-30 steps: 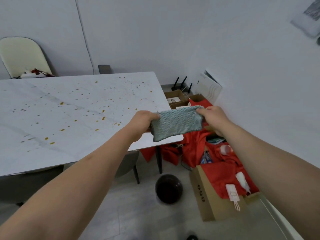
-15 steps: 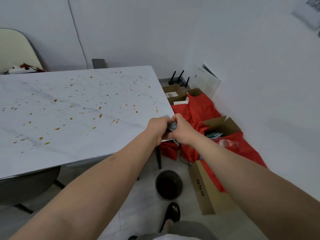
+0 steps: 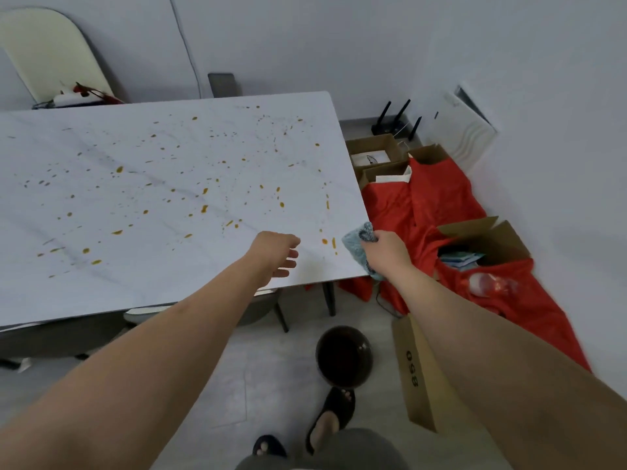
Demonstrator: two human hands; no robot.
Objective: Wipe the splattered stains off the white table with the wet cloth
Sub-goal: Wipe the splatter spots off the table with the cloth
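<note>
The white marbled table (image 3: 142, 293) fills the left and middle of the view, speckled with several orange-brown stains (image 3: 204, 208). My right hand (image 3: 385, 247) grips a bunched blue-grey cloth (image 3: 356, 242) at the table's near right corner, close to two stains at the edge. My left hand (image 3: 276, 254) hovers just above the table's near edge, left of the cloth, fingers loosely curled and holding nothing.
A dark round bin (image 3: 343, 356) stands on the floor below the corner. Cardboard boxes (image 3: 412, 374) and red fabric (image 3: 431, 212) crowd the floor to the right. A router (image 3: 393, 125) sits by the wall. A cream chair (image 3: 51, 59) stands behind the table.
Both hands held the cloth together off the corner; now my left hand has let go and moved left, while my right carries the bunched cloth to the table's corner.
</note>
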